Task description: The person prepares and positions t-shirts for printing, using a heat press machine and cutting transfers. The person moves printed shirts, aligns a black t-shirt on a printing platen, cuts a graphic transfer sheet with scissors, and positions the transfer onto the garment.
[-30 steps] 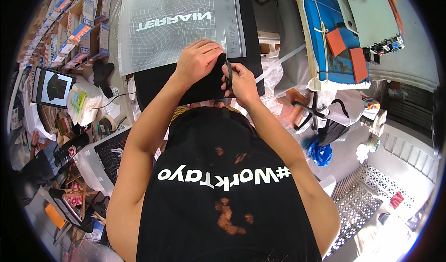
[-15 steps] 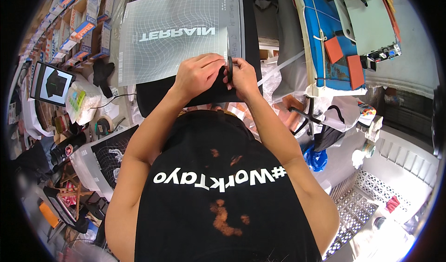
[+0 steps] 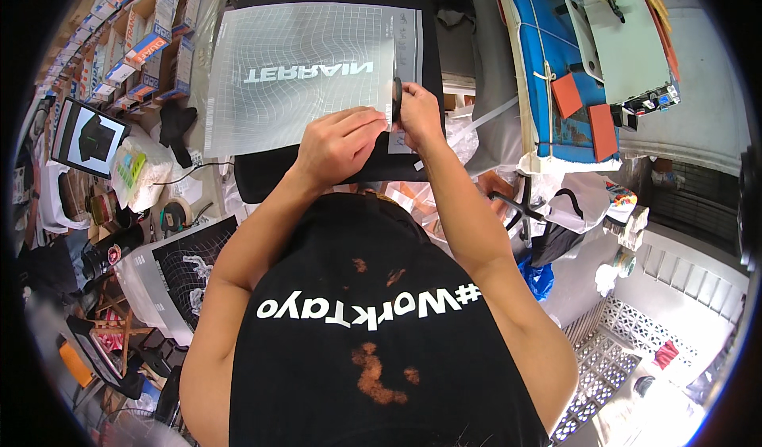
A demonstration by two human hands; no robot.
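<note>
While cutting toward the far end, best to hold the translucent grey, plastic-looking sheet with a white warped grid [image 3: 294, 54] lightly taut, lifting only the cut edge and letting the rest lie on the broad black, flat-topped surface [image 3: 274, 165]. Nearest, with the bare left hand [image 3: 340, 147], seems to pinch the sheet at the near right part: fingers bunched together, thumb mostly out of sight. Would do well to guide from there without tugging sideways, fingertips left of the blades. Just to the right and slightly farther, grips the slim black-handled scissors [image 3: 398, 90] with the bare right hand [image 3: 419, 115], fingers curled around the handles, pointing the tips toward the far side; cannot tell the gap between the blades, partly hidden by the sheet's raised right edge. Probably best to make long, even strokes, wrist in line with the cut, to avoid a ragged edge. Beneath and beyond the right hand, note the narrow grey margin strip with faint markings [image 3: 406, 38]; worth leaving slack, clear of the blades. Farther still, find the main body of the sheet lying left of the scissors on the black surface, white lettering [image 3: 309, 72] across the middle, far edge resting flat.
</note>
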